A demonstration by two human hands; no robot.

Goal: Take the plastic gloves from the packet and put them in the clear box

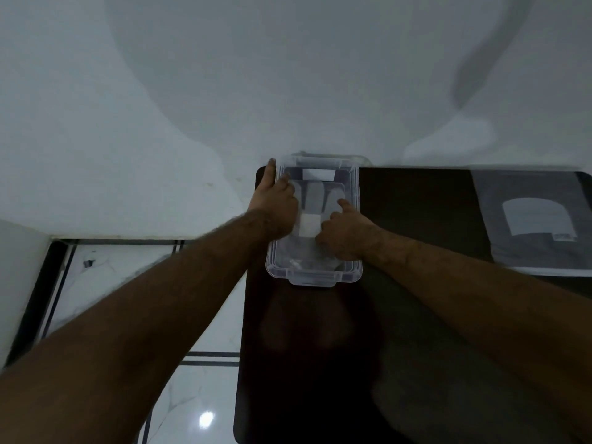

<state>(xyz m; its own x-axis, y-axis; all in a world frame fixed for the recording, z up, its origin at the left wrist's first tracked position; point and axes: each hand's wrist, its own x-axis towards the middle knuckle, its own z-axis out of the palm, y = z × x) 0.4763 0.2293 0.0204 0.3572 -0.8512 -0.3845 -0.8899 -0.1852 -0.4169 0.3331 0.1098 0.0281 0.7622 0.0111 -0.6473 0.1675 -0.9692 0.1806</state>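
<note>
dark table — both hands pressing gloves into clear box

The box is clear, smooth plastic. Under it, the table is dark and faintly glossy. Right of the box lies a packet of shiny translucent film. Left of the table, the floor is polished marble-look tile.

Both bare forearms reach forward. The left hand lies flat, fingers extended. The right hand is loosely curled, index finger pointing.

One clear box, two hands.
</note>
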